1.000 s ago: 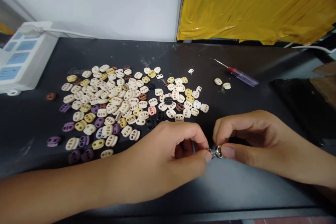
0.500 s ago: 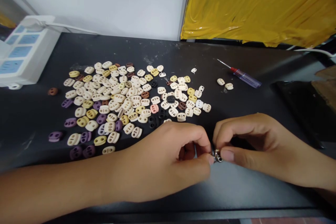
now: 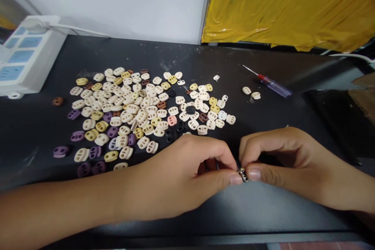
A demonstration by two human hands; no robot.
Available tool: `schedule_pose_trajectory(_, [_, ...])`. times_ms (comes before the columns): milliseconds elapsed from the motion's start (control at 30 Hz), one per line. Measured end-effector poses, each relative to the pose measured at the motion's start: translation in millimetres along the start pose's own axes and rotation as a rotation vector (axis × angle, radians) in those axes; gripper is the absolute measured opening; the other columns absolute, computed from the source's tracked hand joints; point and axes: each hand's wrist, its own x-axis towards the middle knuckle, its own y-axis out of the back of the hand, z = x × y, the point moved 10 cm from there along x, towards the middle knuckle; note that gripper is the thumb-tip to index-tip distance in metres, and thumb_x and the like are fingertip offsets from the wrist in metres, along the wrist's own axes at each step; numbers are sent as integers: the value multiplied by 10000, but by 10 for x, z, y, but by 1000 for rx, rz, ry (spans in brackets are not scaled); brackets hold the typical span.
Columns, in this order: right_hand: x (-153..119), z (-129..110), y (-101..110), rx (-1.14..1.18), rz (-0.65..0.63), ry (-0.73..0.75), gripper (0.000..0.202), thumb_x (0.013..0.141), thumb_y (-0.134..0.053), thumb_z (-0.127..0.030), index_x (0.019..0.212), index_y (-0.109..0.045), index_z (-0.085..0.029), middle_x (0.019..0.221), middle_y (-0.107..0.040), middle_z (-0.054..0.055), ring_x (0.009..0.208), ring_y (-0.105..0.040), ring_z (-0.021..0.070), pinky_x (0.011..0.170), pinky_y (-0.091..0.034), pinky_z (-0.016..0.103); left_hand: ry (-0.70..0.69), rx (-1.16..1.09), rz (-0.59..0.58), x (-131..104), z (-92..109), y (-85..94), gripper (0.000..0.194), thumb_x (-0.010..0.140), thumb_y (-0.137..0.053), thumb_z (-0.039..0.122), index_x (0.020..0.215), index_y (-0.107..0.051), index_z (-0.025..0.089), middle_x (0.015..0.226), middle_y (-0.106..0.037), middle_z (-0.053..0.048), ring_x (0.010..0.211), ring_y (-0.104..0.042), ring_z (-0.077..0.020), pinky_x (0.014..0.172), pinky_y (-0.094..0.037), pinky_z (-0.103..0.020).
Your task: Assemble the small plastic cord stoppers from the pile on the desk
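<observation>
Between my two hands, near the table's front edge, is a small shiny, dark and silvery cord lock (image 3: 243, 175). My left hand (image 3: 202, 172) pinches its left side with thumb and forefinger. From the right, the thumb and fingertips of my right hand (image 3: 281, 168) close on the same piece. Fingertips cover part of it, so its full shape is hidden. Beyond my left hand spreads a loose pile of two-hole plastic cord locks (image 3: 140, 105), mostly cream, with yellow, purple, brown, black and pink ones mixed in.
A screwdriver (image 3: 274, 84) with a clear purple handle lies at the back right, beside two cream cord locks (image 3: 251, 93). A white power strip (image 3: 52, 52) stands at the left. Yellow plastic sheeting (image 3: 281, 8) hangs behind the black table (image 3: 181, 56). A dark flat object (image 3: 331, 121) rests at the right.
My left thumb and fingertips have shifted slightly right and closer to my right fingertips. The held cord lock has turned a little and sits slightly lower. The pile is unchanged.
</observation>
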Motion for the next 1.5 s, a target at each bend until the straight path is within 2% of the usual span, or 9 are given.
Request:
schedule_pose_trajectory(333, [-16, 7, -33, 9, -19, 12, 324, 955, -827, -475, 797, -782, -195, 747, -709, 24, 684, -622, 141, 602, -452, 250, 9, -120, -6, -2, -30, -1, 89, 961, -787, 230, 884, -766, 192, 738, -666, 65, 649, -535, -73, 568, -394, -182])
schedule_pose_trajectory(533, [8, -69, -91, 25, -51, 60, 319, 996, -781, -435, 797, -771, -186, 746, -710, 30, 681, -631, 139, 602, -465, 243, 14, -95, -47, -6, -37, -14, 118, 974, -783, 277, 900, -773, 187, 733, -651, 58, 656, -531, -80, 577, -394, -195])
schedule_pose_trajectory(700, [-5, -60, -130, 111, -74, 116, 215, 957, -843, -356, 834, -787, -188, 779, -722, 25, 699, -630, 133, 640, -480, 240, 17, -68, -96, -10, -31, -51, 142, 992, -761, 297, 905, -775, 185, 732, -649, 56, 659, -544, -85, 580, -405, -202])
schedule_pose_trajectory(833, [-31, 35, -133, 174, -65, 94, 218, 945, -856, -357, 835, -779, -185, 763, -691, 20, 691, -589, 133, 619, -441, 248, -15, -77, -39, -2, 9, -11, 127, 990, -756, 266, 891, -766, 188, 768, -681, 56, 678, -562, -79, 589, -416, -183])
schedule_pose_trajectory(1000, [-16, 117, -98, 286, 32, 58, 261, 947, -851, -379, 801, -756, -186, 704, -598, -9, 656, -482, 108, 590, -375, 237, 7, -126, 56, 4, 3, 43, 118, 941, -790, 184, 838, -731, 187, 717, -626, 70, 634, -515, -68, 552, -382, -166])
schedule_pose_trajectory(1100, [12, 112, -108, 343, 68, 51, 266, 924, -874, -383, 788, -757, -188, 696, -590, -12, 656, -476, 105, 588, -370, 230, -22, -164, 108, -2, 15, 55, 137, 944, -782, 178, 824, -716, 188, 706, -603, 70, 613, -487, -66, 558, -385, -169])
schedule_pose_trajectory(1233, [38, 76, -81, 376, 115, 71, 285, 957, -840, -388, 774, -750, -189, 672, -591, -11, 633, -475, 97, 568, -372, 214, -50, -226, 174, -27, 28, 84, 140, 974, -750, 206, 844, -700, 194, 702, -583, 71, 591, -480, -65, 568, -410, -179])
schedule_pose_trajectory(1500, [45, 81, -38, 402, 110, 59, 303, 961, -836, -398, 751, -761, -192, 677, -613, -2, 646, -506, 100, 578, -403, 208, 15, -228, 102, -36, 52, 74, 55, 1007, -707, 229, 975, -669, 208, 776, -601, 57, 690, -568, -92, 612, -467, -196])
